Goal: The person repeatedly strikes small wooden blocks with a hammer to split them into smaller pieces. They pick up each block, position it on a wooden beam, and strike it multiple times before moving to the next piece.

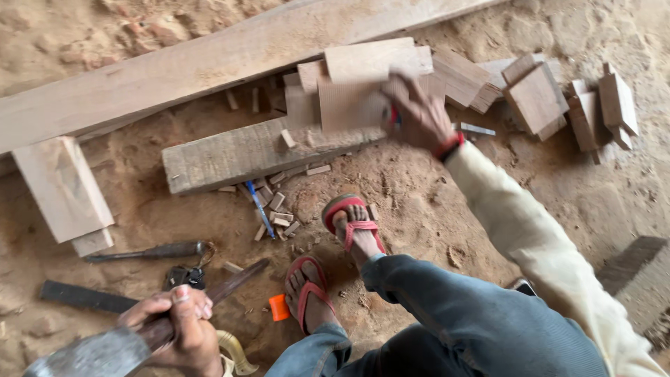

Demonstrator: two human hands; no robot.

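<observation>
My left hand (pixel 180 328) is closed around the wooden handle of a hatchet (pixel 105 352), whose grey metal head sits at the bottom left. My right hand (pixel 419 115), blurred by motion, reaches forward and grips a flat square wooden block (pixel 349 103) where it rests on a rough grey plank (pixel 237 155). Several more cut wooden blocks (pixel 373 59) are stacked just behind it. My feet in red sandals (pixel 352 227) rest on the sandy ground below the plank.
A long timber beam (pixel 209 63) runs across the top. More blocks (pixel 537 98) lie at the right, a pale block (pixel 63 188) at the left. A chisel (pixel 150 251), a blue pen (pixel 260 208), wood chips, keys (pixel 185 277) and an orange object (pixel 278 307) litter the dirt.
</observation>
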